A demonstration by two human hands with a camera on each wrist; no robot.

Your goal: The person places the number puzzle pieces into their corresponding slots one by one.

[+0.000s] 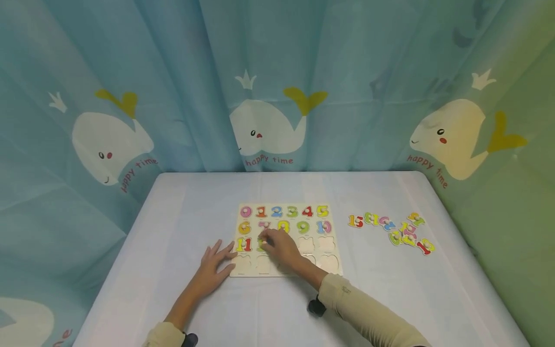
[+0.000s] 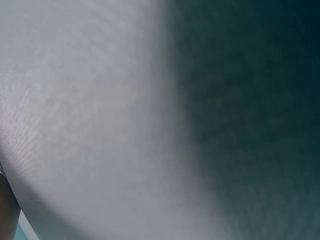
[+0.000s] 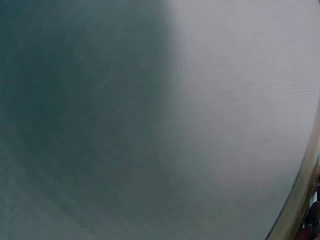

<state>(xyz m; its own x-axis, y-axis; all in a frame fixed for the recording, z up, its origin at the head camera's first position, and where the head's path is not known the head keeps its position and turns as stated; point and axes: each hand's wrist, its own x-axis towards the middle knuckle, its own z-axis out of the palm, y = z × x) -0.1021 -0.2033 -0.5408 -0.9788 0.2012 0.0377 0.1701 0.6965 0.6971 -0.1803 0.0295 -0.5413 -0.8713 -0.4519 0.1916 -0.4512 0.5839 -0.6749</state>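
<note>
A pale wooden number puzzle board point(image 1: 269, 273) lies on the table in the head view. Its upper two rows hold coloured number pieces, and an 11 piece point(image 1: 244, 245) sits at the left of the third row. My left hand point(image 1: 213, 270) rests flat with spread fingers at the board's left edge, fingertips touching it. Over the third row, my right hand point(image 1: 281, 246) pinches a greenish number piece point(image 1: 260, 245) beside the 11, its fingers hiding most of it. Both wrist views show mainly blurred pale and dark green surfaces.
Several loose number pieces lie right of the board, among them a 15 piece point(image 1: 356, 221) and a red-and-yellow piece point(image 1: 425, 246). A white cloth covers the table point(image 1: 195, 202). Whale-printed curtains point(image 1: 182, 86) hang behind and at both sides.
</note>
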